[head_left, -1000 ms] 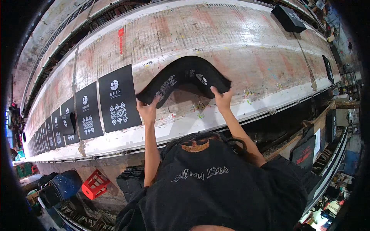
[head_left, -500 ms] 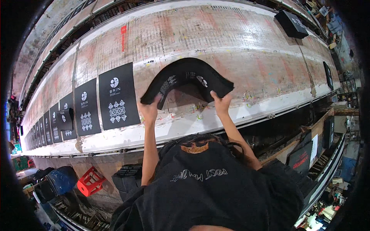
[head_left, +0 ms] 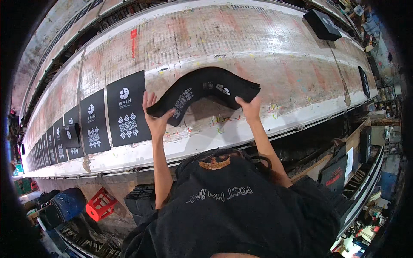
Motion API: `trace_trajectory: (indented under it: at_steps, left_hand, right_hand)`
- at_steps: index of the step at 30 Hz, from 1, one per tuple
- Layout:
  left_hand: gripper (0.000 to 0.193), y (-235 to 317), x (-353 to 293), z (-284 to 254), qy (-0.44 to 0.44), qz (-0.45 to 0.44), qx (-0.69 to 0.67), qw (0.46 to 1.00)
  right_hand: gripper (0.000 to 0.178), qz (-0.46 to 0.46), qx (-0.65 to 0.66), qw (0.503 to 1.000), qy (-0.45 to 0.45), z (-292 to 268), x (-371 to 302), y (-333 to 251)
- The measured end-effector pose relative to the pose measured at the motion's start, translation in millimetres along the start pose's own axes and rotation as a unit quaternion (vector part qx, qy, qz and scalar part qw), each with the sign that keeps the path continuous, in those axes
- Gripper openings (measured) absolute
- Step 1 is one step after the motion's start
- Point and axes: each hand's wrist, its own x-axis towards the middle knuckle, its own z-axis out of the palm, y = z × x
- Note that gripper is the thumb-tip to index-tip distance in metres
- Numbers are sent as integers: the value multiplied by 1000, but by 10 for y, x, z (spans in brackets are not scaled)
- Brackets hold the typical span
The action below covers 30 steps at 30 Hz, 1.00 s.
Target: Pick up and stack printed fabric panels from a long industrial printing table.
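Observation:
A stack of black printed sheets arches up over the long table in front of me. Pale patterns and a round emblem show on its face. My left hand has the left end, thumb on the near face and fingers extended behind the edge. At the right end, my right hand pinches the stack with its thumb in front; the other fingers are partly hidden. Left of the stack, a single printed black sheet lies flat, nearest my left hand.
More black sheets run in a row down the table's left side, one with a folded piece on it. A black block-like pile sits at the far right. A red stool is below the table's edge. The table is paint-stained.
My left hand has shifted left and its fingers have spread further behind the sheets. The stack's left end has moved outward and the arch has become flatter.

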Motion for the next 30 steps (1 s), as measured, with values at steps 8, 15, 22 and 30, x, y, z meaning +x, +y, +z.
trace_trajectory:
  at_steps: [8,15,22,30]
  left_hand:
    - [36,9,98,-140,-5,22,29,999]
    - [27,326,61,130,39,-16,-18,999]
    - [58,-100,-77,-376,-89,-107,100,985]
    - [76,817,269,-202,-308,151,524,780]
  right_hand:
    - [25,92,-7,994,-54,-176,-45,106]
    - [24,77,3,992,-96,-128,-117,-80]
    - [26,47,-3,992,-115,-135,-323,207]
    - [38,103,-42,989,-103,-326,-483,793]
